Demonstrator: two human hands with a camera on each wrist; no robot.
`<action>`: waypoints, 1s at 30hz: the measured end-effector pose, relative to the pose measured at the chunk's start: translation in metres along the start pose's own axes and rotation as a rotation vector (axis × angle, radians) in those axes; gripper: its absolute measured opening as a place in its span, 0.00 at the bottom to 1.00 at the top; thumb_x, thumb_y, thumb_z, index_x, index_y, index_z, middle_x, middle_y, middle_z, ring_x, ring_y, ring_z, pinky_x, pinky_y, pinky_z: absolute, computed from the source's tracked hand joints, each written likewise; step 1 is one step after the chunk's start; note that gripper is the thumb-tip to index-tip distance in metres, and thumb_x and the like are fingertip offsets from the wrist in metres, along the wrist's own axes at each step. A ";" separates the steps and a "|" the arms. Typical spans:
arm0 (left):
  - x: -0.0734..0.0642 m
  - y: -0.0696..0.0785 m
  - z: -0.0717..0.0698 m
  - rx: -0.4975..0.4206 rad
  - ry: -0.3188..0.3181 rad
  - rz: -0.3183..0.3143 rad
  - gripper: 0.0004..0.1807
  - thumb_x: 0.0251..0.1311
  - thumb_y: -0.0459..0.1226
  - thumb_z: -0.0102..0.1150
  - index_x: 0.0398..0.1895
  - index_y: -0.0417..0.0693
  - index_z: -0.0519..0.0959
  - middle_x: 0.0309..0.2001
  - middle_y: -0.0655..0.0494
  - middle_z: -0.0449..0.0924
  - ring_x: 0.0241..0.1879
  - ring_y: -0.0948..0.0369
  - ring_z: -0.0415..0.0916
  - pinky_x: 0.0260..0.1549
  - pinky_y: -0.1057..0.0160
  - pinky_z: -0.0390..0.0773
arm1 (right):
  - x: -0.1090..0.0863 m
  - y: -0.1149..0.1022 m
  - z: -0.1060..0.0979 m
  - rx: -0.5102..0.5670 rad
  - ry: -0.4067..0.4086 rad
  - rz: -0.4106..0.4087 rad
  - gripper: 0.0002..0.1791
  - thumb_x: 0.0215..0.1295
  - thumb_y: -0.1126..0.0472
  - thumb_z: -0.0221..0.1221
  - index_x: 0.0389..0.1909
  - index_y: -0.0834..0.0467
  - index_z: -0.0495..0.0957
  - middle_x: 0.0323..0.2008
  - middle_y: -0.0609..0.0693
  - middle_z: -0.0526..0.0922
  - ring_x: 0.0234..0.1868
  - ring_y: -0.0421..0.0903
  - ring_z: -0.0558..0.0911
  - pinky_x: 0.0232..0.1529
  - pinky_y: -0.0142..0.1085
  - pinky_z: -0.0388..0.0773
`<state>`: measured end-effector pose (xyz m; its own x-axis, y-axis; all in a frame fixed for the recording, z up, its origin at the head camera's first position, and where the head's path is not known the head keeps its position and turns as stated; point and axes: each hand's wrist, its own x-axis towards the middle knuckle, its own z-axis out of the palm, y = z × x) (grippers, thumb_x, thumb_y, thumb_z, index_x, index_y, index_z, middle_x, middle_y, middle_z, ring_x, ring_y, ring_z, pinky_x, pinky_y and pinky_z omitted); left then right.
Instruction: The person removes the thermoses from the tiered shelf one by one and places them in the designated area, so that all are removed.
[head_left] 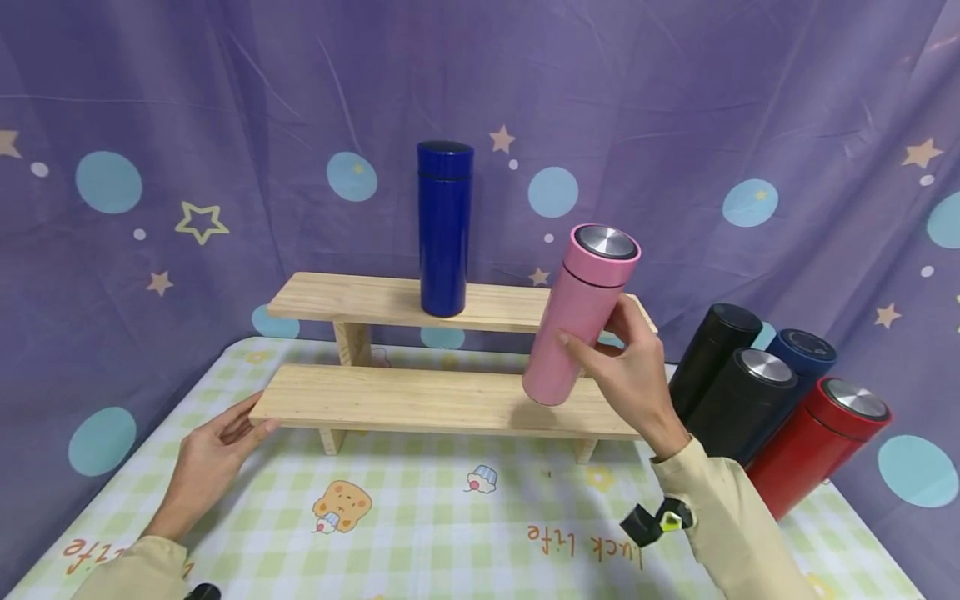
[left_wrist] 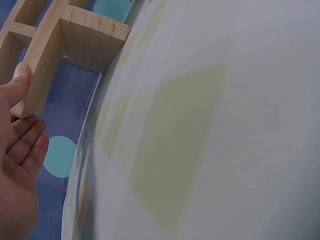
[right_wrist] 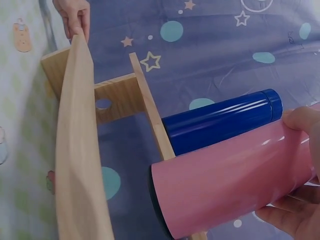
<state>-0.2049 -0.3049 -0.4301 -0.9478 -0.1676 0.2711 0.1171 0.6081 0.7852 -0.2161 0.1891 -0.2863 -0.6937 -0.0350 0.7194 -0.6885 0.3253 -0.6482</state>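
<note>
A pink thermos flask [head_left: 576, 321] with a silver-topped lid is held tilted in my right hand [head_left: 633, 371], thumb on one side and fingers round the other. In the head view it overlaps the right part of a two-tier wooden shelf [head_left: 420, 400]. My left hand [head_left: 213, 458] grips the left end of the lower board; the left wrist view shows the thumb [left_wrist: 21, 80] on top and the fingers below. Upright on the upper board stands a dark blue flask [head_left: 444, 233], left of the pink one. In the right wrist view the pink flask's base points toward the shelf.
On the table's right side stand two black flasks [head_left: 742, 400], a navy flask [head_left: 806, 354] and a red flask [head_left: 817, 446], close to my right forearm. A checked tablecloth [head_left: 420, 533] covers the table. Behind the shelf hangs a purple curtain [head_left: 247, 167] with stars and dots.
</note>
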 end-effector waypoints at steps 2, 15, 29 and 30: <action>0.000 0.000 0.000 -0.002 -0.004 -0.003 0.41 0.71 0.53 0.63 0.77 0.36 0.65 0.65 0.26 0.70 0.62 0.34 0.72 0.36 0.88 0.71 | 0.006 0.000 0.003 -0.013 0.012 -0.003 0.34 0.58 0.71 0.74 0.65 0.65 0.73 0.52 0.55 0.81 0.47 0.47 0.84 0.43 0.35 0.87; 0.000 0.000 0.000 -0.015 0.006 0.000 0.41 0.71 0.52 0.64 0.77 0.36 0.65 0.65 0.27 0.70 0.62 0.34 0.72 0.37 0.87 0.72 | 0.038 0.001 0.017 0.006 0.017 0.052 0.33 0.61 0.68 0.73 0.66 0.65 0.72 0.52 0.57 0.83 0.48 0.46 0.82 0.43 0.33 0.87; 0.000 0.001 0.000 -0.010 -0.001 -0.005 0.41 0.72 0.53 0.63 0.77 0.36 0.65 0.64 0.27 0.71 0.62 0.35 0.73 0.36 0.87 0.71 | 0.059 0.000 0.027 -0.068 0.034 0.049 0.34 0.63 0.60 0.73 0.67 0.65 0.72 0.52 0.58 0.82 0.49 0.50 0.82 0.53 0.44 0.79; 0.000 0.001 0.000 -0.009 0.000 -0.005 0.41 0.72 0.53 0.63 0.77 0.36 0.65 0.64 0.27 0.71 0.61 0.35 0.73 0.36 0.87 0.71 | 0.060 0.000 0.028 -0.069 0.033 0.052 0.34 0.63 0.60 0.73 0.67 0.65 0.72 0.52 0.58 0.82 0.49 0.50 0.82 0.53 0.45 0.79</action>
<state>-0.2046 -0.3039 -0.4291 -0.9486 -0.1704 0.2668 0.1149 0.6000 0.7917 -0.2638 0.1610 -0.2499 -0.7202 0.0144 0.6936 -0.6346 0.3904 -0.6670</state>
